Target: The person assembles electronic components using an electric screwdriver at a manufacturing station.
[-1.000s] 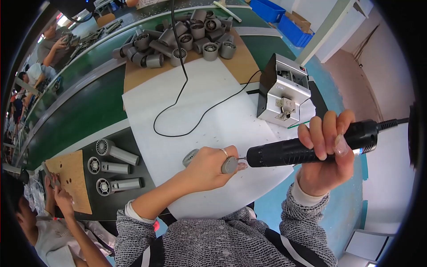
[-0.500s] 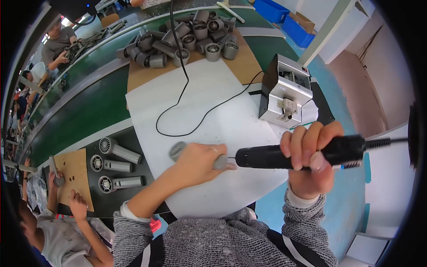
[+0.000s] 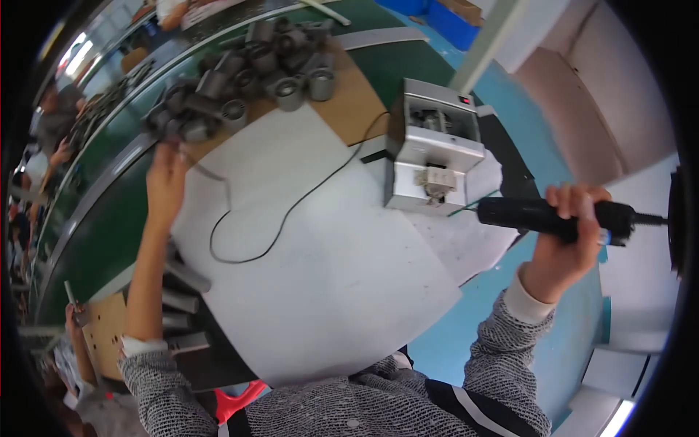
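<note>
Head view | black, cylindrical corded power tool (image 3: pixel 518 216) is wrapped by the right hand's (image 3: pixel 574 222) closed fingers, right of frame | grey tubular fan housings (image 3: pixel 244 80) with round heads are heaped upper left | left hand (image 3: pixel 167 186) is seen near them, fingertips blurred; pinch cannot be told

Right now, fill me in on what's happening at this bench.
The worker's right hand grips a black electric screwdriver, which appears beside the silver screw feeder. The left hand is out by the heap of grey handheld-fan bodies; blur hides whether it touches one. A dark cable loops across the white sheet.
</note>
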`<state>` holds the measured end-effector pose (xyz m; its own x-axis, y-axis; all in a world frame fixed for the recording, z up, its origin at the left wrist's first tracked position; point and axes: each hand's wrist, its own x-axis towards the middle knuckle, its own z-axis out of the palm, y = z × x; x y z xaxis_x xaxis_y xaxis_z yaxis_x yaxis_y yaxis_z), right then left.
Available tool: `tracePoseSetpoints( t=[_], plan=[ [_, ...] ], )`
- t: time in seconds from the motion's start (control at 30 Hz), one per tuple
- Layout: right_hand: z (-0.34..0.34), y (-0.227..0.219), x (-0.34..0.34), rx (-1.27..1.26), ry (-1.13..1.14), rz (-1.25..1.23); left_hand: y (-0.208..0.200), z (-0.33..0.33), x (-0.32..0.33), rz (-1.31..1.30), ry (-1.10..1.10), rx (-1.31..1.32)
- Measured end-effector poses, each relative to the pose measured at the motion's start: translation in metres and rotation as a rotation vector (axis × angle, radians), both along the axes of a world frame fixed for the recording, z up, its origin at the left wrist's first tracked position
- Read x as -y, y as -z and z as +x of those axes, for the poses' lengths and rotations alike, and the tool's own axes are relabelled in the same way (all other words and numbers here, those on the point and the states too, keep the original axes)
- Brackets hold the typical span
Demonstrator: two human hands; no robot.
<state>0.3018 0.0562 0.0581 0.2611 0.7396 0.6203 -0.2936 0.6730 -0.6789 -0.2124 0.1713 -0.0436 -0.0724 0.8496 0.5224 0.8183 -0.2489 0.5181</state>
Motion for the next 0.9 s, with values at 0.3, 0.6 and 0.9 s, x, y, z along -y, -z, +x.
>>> tracePoseSetpoints(
  t=[0.3,0.6,0.9],
  plan=[
    [-0.027,0.014,-0.035,0.13,0.172,-0.094,0.017,-0.006,-0.173,-0.438,-0.065,-0.128],
    [-0.038,0.018,-0.045,0.145,0.117,-0.12,0.018,0.032,-0.126,0.001,-0.219,0.116],
    [-0.043,0.017,-0.045,0.201,0.143,-0.18,-0.03,0.057,-0.027,0.352,0.216,0.626]
  ],
)
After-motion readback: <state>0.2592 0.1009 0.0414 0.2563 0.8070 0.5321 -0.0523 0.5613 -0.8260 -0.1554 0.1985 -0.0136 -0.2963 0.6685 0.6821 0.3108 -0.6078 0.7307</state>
